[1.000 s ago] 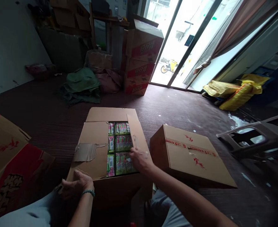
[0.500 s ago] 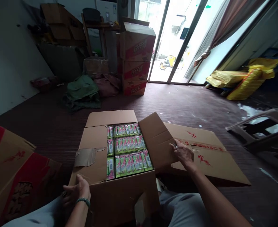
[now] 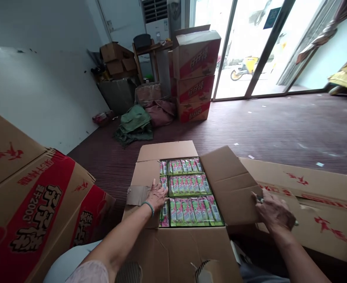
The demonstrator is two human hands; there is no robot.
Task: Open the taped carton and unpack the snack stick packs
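An opened cardboard box [image 3: 191,251] stands in front of me, between my legs. Inside it, rows of green and pink snack packets [image 3: 191,210] are lined up in trays. My left hand [image 3: 157,194] lies on the box's left flap [image 3: 145,173], fingers stretched toward that flap's inner edge, over the left column of packets. On the other side, my right hand [image 3: 275,210] grips the outer edge of the raised right flap [image 3: 229,184]. A torn strip of tape [image 3: 138,195] sticks to the left flap. The far flap [image 3: 167,149] is folded outward.
Red-printed cartons [image 3: 34,208] stand close on my left. A closed carton [image 3: 315,196] lies to the right. Farther back are a stack of cartons [image 3: 195,88], a green cloth heap [image 3: 135,122] and a glass door [image 3: 250,47].
My left hand has moved from the box's near left corner up onto the left flap's inner edge. My right hand still holds the right flap. The view has turned left.
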